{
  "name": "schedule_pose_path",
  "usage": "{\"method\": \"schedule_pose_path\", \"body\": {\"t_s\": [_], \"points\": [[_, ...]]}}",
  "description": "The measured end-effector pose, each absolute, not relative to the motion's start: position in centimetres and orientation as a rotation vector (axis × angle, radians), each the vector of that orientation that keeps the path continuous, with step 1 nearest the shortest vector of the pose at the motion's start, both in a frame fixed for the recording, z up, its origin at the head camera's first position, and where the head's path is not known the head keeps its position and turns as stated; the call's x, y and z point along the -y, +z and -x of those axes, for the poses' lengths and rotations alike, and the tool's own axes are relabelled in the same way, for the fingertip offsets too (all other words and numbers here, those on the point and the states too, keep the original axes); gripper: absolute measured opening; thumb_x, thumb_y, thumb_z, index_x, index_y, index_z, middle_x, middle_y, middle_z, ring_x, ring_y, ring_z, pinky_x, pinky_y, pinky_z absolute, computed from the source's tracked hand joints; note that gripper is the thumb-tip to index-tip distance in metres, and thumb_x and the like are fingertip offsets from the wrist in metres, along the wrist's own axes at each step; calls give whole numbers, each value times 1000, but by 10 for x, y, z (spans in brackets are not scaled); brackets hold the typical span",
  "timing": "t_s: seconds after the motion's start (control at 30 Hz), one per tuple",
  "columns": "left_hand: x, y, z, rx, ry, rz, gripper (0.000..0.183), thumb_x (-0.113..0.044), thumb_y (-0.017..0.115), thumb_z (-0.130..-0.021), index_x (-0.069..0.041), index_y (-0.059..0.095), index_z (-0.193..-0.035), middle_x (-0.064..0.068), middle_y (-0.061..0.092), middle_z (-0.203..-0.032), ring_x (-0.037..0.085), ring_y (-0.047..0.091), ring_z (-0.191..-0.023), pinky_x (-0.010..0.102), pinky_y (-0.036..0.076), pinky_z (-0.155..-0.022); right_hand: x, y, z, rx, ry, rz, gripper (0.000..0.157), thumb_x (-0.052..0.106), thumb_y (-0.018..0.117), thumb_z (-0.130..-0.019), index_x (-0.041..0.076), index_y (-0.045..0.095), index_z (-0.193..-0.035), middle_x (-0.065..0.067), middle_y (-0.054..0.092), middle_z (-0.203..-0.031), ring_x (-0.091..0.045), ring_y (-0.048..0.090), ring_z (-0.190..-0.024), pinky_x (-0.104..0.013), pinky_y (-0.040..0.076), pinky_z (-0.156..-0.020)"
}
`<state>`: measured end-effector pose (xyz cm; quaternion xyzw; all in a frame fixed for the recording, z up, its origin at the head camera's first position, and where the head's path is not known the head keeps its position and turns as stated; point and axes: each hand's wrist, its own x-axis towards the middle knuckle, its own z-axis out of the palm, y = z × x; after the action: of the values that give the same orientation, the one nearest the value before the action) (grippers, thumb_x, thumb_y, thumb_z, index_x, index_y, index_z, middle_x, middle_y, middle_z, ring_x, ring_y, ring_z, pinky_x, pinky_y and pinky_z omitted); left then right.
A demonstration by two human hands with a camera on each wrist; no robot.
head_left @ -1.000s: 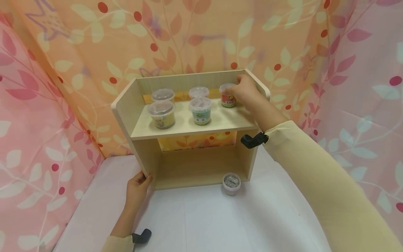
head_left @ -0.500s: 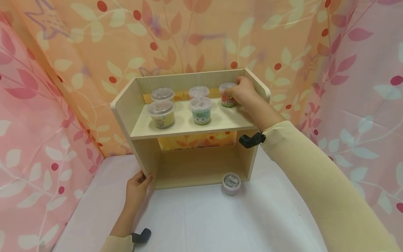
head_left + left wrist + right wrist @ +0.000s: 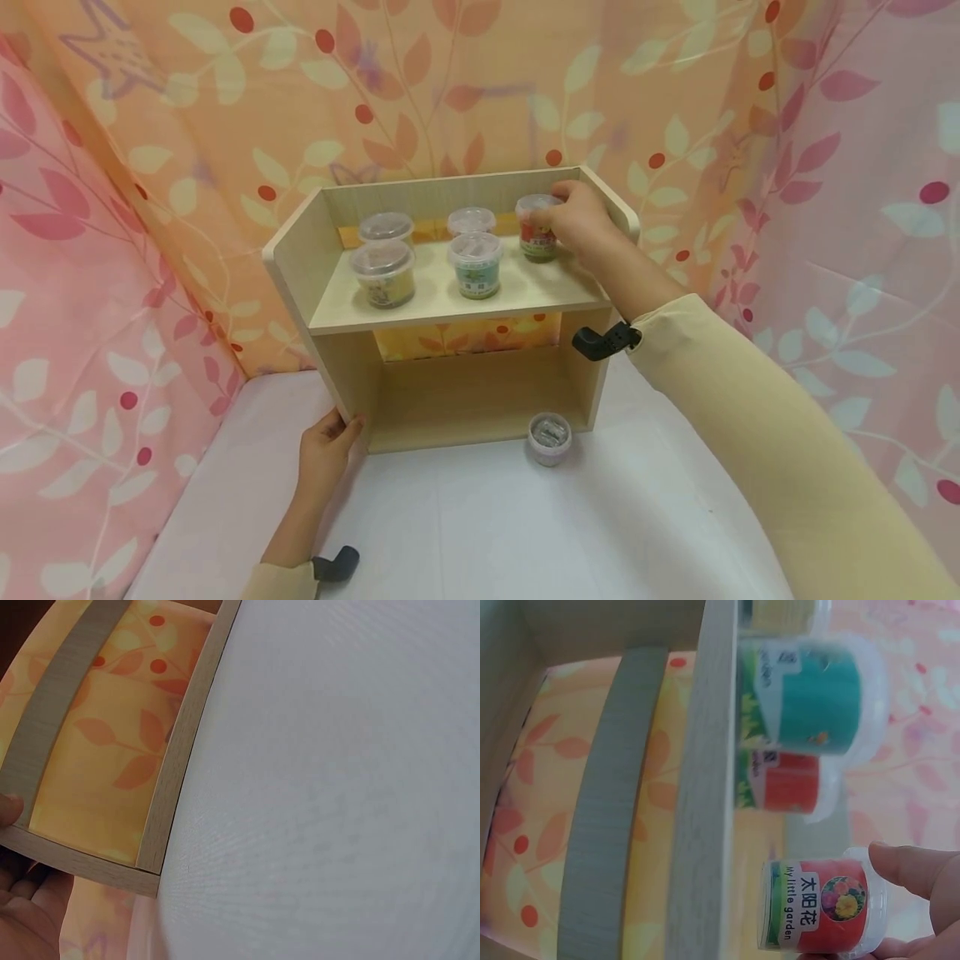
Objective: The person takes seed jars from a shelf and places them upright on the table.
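My right hand [image 3: 581, 221] grips a small clear-lidded plastic cup with a red flower label [image 3: 821, 904], thumb at its lid. The cup is upright over the right of the upper shelf, its base a little off the board in the right wrist view. My left hand [image 3: 327, 446] holds the lower left side panel of the wooden shelf unit [image 3: 450, 315], thumb inside and fingers outside. A teal-labelled cup [image 3: 477, 271] and a yellow-labelled cup [image 3: 386, 279] stand at the upper shelf's front. Behind them are another lidded cup [image 3: 471, 220] and one more at left [image 3: 386, 225].
On the white-covered table [image 3: 480, 525], a cup with a pale purple band [image 3: 550, 442] stands before the unit's lower right corner. The lower compartment [image 3: 465, 400] is open at the front. Floral curtains [image 3: 450, 83] hang behind and on both sides.
The red-labelled cup and my right hand have shifted slightly left and toward the shelf's front. My left hand keeps its hold on the side panel.
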<state>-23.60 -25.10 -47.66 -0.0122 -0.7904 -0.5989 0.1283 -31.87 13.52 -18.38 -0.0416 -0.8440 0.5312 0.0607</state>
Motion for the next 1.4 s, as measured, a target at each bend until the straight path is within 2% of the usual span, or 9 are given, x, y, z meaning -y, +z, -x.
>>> {"method": "schedule_pose_path", "body": {"t_s": [0.17, 0.4, 0.8, 1.1, 1.27, 1.4], "points": [[259, -495, 250, 2274, -1751, 41, 45, -11, 70, -98, 7, 59, -137, 26, 66, -129, -2, 67, -103, 9, 53, -83, -138, -177, 299, 2561, 1576, 45, 87, 39, 78, -91, 15, 33, -161, -3, 38, -162, -19, 40, -146, -35, 35, -121], [262, -506, 254, 2252, -1760, 49, 47, -17, 71, -98, 4, 60, -138, 24, 66, -130, -4, 66, -102, 11, 54, -84, -146, -177, 268, 2546, 1531, -161, 81, 30, 79, -91, 10, 37, -158, -5, 43, -160, -21, 43, -144, -36, 36, -121], [260, -507, 253, 2259, -1754, 54, 45, -13, 68, -99, 6, 59, -139, 26, 65, -132, -4, 65, -101, 11, 54, -84, -159, -201, 217, 2482, 1699, -289, 78, 23, 78, -93, 7, 37, -157, -9, 45, -157, -23, 46, -142, -40, 40, -118], [256, -509, 252, 2244, -1788, 52, 45, -13, 70, -99, 5, 60, -139, 24, 65, -132, -5, 65, -102, 12, 55, -84, -171, -230, 187, 2449, 1772, -361, 75, 17, 77, -93, 6, 37, -157, -9, 45, -157, -22, 47, -140, -21, 46, -107], [254, -505, 252, 2257, -1795, 32, 46, -15, 70, -99, 3, 59, -140, 22, 65, -134, -6, 65, -102, 11, 54, -84, -176, -251, 174, 2384, 1842, -416, 73, 8, 76, -93, 3, 37, -155, -12, 45, -156, -26, 46, -140, -16, 46, -103], [253, -503, 254, 2276, -1809, -6, 46, -11, 69, -98, 5, 58, -140, 23, 64, -134, -6, 65, -102, 11, 54, -84, -177, -271, 166, 2363, 1865, -431, 73, 5, 77, -91, 1, 38, -153, -13, 47, -153, -23, 48, -137, -15, 48, -100]]}}
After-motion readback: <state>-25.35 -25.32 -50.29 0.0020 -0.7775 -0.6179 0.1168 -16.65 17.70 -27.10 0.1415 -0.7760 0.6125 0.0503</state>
